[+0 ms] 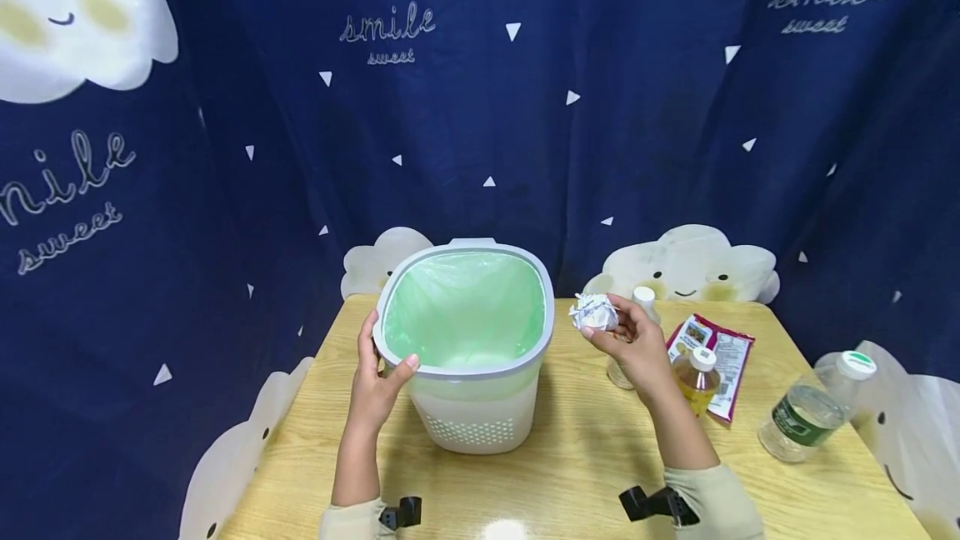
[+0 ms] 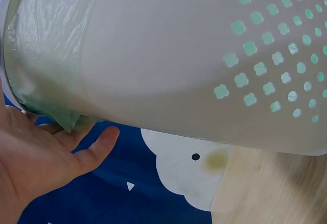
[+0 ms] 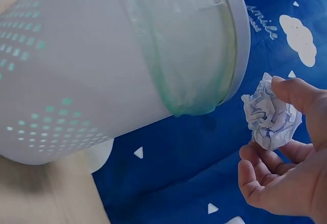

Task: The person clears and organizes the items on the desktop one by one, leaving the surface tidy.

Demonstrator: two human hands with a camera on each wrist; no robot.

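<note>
A white trash bin [image 1: 472,415] with a grey rim and a green plastic liner [image 1: 465,307] stands upright on the wooden table. My left hand [image 1: 378,386] holds it at the left front of the rim, thumb over the front edge and fingers along the outer left side. In the left wrist view, the fingers of the left hand [image 2: 61,147] lie by the overhanging liner. To the right of the bin, my right hand [image 1: 633,348] pinches a crumpled ball of white paper [image 1: 593,312] above the table. The right wrist view shows the paper ball [image 3: 271,114] between thumb and fingers, apart from the rim.
Behind the right hand stands a bottle with a white cap [image 1: 643,297], partly hidden. A small bottle of amber liquid [image 1: 697,382] is beside a red-edged snack packet [image 1: 731,365]. Farther right is a clear bottle with a green label [image 1: 806,417]. A blue curtain [image 1: 480,107] hangs behind.
</note>
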